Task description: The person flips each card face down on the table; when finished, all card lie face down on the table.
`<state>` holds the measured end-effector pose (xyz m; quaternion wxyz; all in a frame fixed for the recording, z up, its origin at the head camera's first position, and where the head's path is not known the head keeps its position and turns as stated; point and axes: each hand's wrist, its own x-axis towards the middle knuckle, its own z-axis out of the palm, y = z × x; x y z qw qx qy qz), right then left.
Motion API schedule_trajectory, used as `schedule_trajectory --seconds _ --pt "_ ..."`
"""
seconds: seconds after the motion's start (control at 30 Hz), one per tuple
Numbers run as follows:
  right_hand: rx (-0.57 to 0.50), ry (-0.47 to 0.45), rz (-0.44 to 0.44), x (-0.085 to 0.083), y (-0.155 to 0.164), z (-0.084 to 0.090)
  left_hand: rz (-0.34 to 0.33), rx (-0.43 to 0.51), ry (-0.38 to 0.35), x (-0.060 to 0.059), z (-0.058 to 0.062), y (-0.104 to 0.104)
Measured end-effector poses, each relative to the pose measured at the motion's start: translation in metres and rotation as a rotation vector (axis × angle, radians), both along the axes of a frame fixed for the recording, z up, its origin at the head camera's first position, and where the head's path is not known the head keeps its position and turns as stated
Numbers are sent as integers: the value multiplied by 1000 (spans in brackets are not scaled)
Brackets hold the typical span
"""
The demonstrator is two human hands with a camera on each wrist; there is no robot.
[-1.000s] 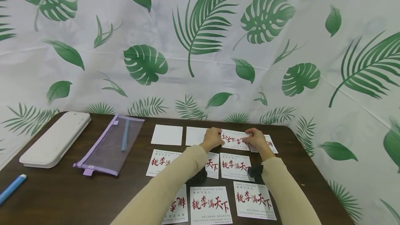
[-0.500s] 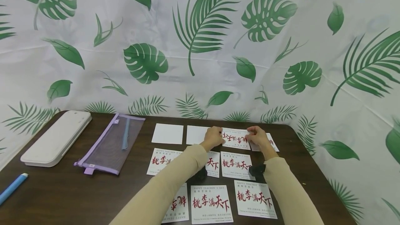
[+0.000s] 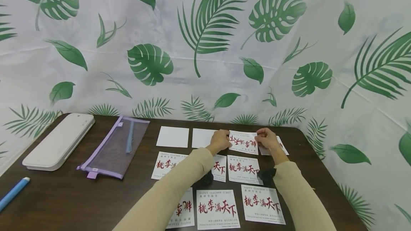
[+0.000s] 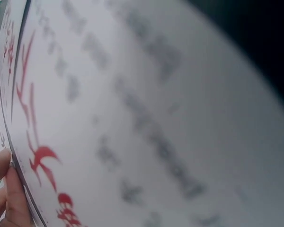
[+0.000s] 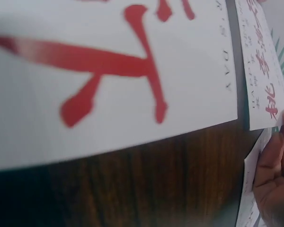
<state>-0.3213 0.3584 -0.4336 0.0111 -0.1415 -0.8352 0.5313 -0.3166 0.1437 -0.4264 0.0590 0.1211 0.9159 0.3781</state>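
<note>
Both hands unmoved, left hand (image 3: 219, 141) and right hand (image 3: 266, 139) pinching card (image 3: 243, 142), dark wooden table (image 3: 64, 195), leaf-print backdrop (image 3: 205, 45)

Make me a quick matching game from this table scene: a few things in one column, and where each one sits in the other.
Things:
1. white case
2. blue pen
3. purple mesh pouch
4. upside-down card

Places:
A. held between the left hand and right hand
B. far left corner of the table
C. near left edge
D. between the case and the cards

Pairs: 1-B, 2-C, 3-D, 4-A
</note>
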Motion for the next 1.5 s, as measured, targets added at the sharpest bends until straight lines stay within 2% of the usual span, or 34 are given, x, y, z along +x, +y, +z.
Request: schedule_trajectory --seconds 0.17,0.33,0.53,0.67,0.83,0.93,1.03,1.13,1.23,1.37,1.5 --pt "-62 35 5 3 -1 1 7 -10 1 0 1 0" --pt "-205 61 37 10 1 8 23 54 15 6 7 -2" --pt "-361 57 118 18 2 20 65 256 16 6 11 -8" --pt "-396 37 172 22 -1 24 69 392 -1 5 14 -19" --pt "-393 61 177 28 -11 25 28 616 -128 9 20 -32" --pt "-377 85 135 31 -20 25 43 674 -173 10 25 -37" --pt "-250 177 41 35 -35 26 87 713 -179 10 28 -41" --pt "-28 333 -22 40 -58 27 150 753 -171 8 32 -43" --pt "195 487 55 47 -86 29 208 794 -140 7 37 -41" --pt "370 643 190 55 -114 30 245 856 -89 8 45 -37" --pt "500 774 154 61 -121 32 217 893 -58 14 53 -32"
